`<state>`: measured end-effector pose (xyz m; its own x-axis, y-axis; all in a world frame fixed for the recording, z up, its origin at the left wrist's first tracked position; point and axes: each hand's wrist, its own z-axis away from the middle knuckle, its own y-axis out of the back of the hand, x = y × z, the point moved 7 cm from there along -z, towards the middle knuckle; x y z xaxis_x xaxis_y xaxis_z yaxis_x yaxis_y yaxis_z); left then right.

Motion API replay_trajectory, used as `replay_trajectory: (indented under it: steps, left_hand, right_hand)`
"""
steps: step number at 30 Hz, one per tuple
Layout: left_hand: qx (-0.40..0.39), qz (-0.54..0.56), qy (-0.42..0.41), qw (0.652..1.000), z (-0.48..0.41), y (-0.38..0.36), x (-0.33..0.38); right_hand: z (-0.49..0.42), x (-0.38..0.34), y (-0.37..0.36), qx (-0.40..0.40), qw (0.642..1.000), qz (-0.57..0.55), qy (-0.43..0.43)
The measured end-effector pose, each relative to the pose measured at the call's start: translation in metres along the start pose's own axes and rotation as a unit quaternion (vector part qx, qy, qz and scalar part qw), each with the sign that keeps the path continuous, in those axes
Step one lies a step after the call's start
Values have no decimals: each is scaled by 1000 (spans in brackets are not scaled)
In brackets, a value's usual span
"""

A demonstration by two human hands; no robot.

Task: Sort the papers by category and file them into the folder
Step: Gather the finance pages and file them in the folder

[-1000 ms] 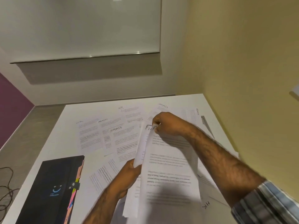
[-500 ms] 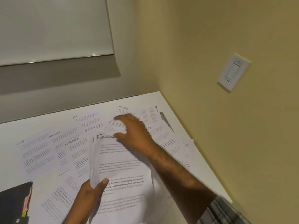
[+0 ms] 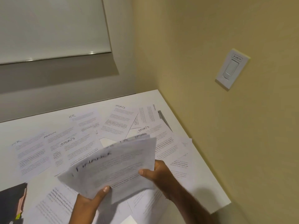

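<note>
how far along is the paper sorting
Done: a Finance stack has been gathered. In hand: both the left hand and right hand hold it above the table. Left: Sports, HR and Admin sheets lie scattered; the black folder waits at the left edge.

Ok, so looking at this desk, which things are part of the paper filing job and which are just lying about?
Part of the job:
- Finance stack, held by left hand and right hand
- Loose Sports, HR and Admin sheets on the table
- Black folder, lower left

Just lying about:
- Wall switch
- Dark pen-like item, too small to identify
</note>
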<state>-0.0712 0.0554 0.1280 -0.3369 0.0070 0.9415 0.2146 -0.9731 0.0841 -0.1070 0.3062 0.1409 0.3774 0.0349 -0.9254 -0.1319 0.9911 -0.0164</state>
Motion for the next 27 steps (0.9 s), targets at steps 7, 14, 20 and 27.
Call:
replay_trajectory:
  steps: [7,14,20,27]
  left_hand:
    - [-53,-34,22,998,-1,-33,-32]
    - [-65,-90,-10,994,-13,-52,-70]
    - [-73,-174,-64,980,-38,-57,-72]
    - [-68,-574,30,815,-58,32,-175]
  right_hand:
    - [-8,39,31,72,996,38,33]
    - [-15,90,38,73,992,100,-4]
    - [-26,85,52,151,984,87,24]
    - [-28,69,89,243,967,74,23]
